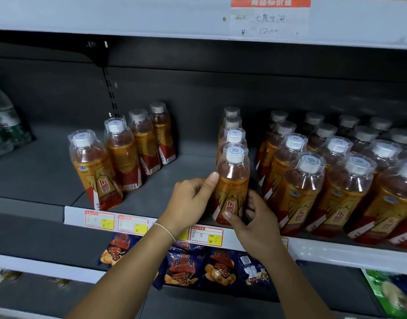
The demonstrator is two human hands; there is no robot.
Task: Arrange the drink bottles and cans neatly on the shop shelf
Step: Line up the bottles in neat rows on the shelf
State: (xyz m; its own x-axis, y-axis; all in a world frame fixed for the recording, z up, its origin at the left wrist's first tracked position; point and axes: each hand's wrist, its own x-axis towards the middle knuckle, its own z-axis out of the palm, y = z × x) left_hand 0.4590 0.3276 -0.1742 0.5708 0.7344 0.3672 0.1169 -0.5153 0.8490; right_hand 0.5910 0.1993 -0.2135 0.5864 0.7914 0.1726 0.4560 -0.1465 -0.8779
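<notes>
An orange drink bottle (232, 180) with a white cap stands at the front of the middle row on the grey shelf (48, 171). My left hand (188, 201) grips its left side, thumb up along the label. My right hand (255, 217) holds its lower right side, thumb across the base of the label. Behind it runs a single file of the same bottles (232, 132). A slanting row of several bottles (124, 155) stands to the left. Packed rows of bottles (336, 180) fill the right.
Water bottles in plastic wrap (2, 127) sit at the far left of the shelf. Price tags (119, 223) line the shelf's front edge. Snack bags (197, 265) hang on the shelf below, with a green bag (391, 293) at lower right. Another shelf edge (128, 17) runs overhead.
</notes>
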